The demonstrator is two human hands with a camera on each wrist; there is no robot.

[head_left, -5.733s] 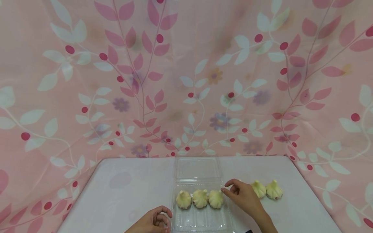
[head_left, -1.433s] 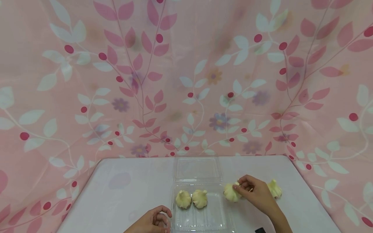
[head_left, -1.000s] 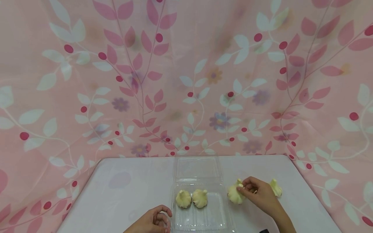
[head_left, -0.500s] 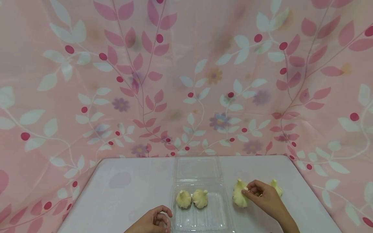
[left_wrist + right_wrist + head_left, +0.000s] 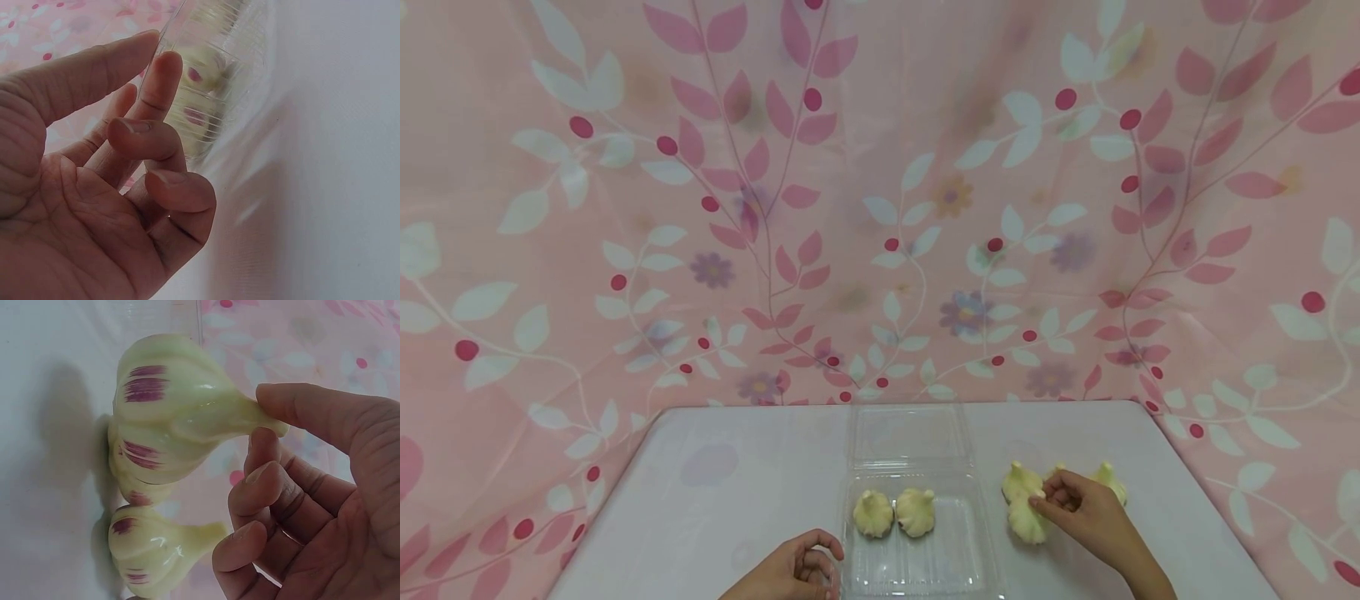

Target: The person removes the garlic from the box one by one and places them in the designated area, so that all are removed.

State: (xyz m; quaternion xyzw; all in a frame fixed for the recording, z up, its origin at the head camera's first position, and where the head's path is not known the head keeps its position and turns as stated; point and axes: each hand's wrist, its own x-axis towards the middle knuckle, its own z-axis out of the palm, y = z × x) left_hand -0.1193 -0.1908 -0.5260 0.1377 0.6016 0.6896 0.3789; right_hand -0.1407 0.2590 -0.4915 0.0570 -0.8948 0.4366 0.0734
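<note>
My right hand [image 5: 1093,512] pinches a pale garlic bulb [image 5: 1028,523] by its stem between thumb and fingers, to the right of a clear plastic container [image 5: 951,567]. Purple streaks mark the held bulb's base in the right wrist view. Just behind it stands another garlic bulb [image 5: 1021,479], and one more bulb [image 5: 162,550] shows lower in that wrist view. At the container's left rim, my left hand [image 5: 797,567] pinches the plastic edge between thumb and index finger, the other fingers loosely curled. Inside the container sit two bulbs, a left one [image 5: 873,514] and a right one [image 5: 915,512].
The container's hinged lid [image 5: 910,433] lies back toward the far table edge. Partly behind my right hand are a bulb [image 5: 1107,477] at the right and a stem tip of another. A white table [image 5: 737,483] meets a pink floral curtain [image 5: 880,208].
The third bulb has left the container in my right hand. It moved right past the rim, then nearer to me, uncovering the bulb behind it. My left hand has stayed put.
</note>
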